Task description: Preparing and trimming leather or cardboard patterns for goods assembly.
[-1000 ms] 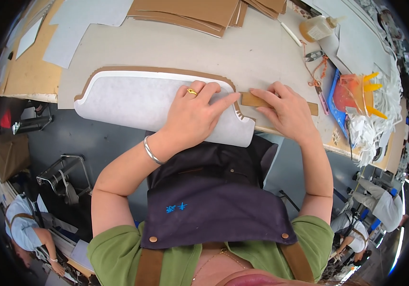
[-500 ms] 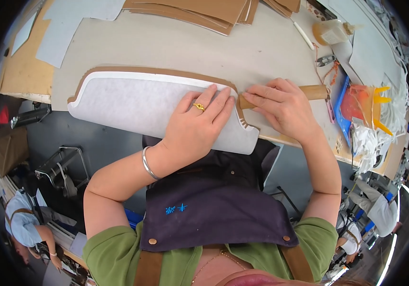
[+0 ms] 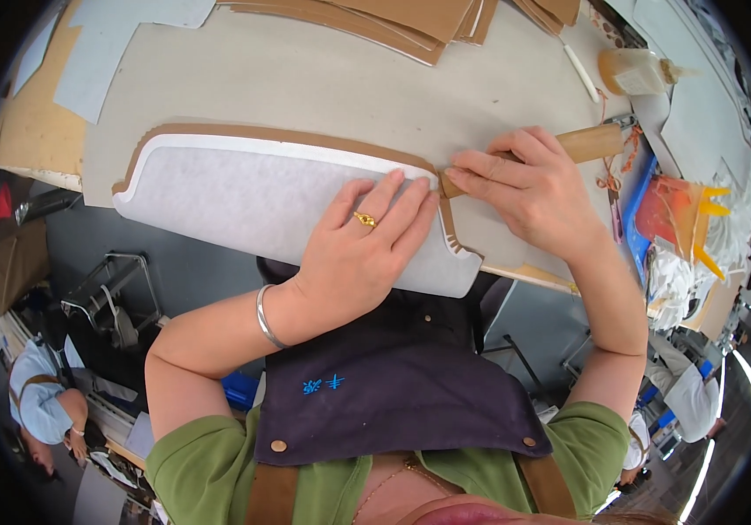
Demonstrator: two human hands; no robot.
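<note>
At the near edge of the worktable (image 3: 305, 87), a long white panel (image 3: 235, 197) with a brown border (image 3: 244, 131) lies flat, its lower right part hanging past the table edge toward the apron (image 3: 393, 394). Border runs along the far side and down the right end, where it's notched into little tabs near the lower corner. Left hand (image 3: 362, 236) palm down on the panel's right part, fingers a bit apart, tips by the white strip inside the border; ring on one finger, bangle at the wrist. Right hand (image 3: 533, 192) pinches a flat brown bar (image 3: 592, 143) between thumb side and bent fingers. Bar slants up to the right, near end at the panel's right border; probably touching it, but the fingers hide part of that spot. Farther back: stacked brown sheets (image 3: 410, 26), pale cut sheets (image 3: 113, 52) at left. Right side: white stick (image 3: 581, 73), bottle (image 3: 636, 72) of amber liquid, orange cord (image 3: 608, 182), blue tray (image 3: 642, 206) beside a clear reddish container (image 3: 677, 210) with yellow prongs, heap of white strips (image 3: 673, 293). Lower left, a co-worker (image 3: 43, 402) in light blue.
</note>
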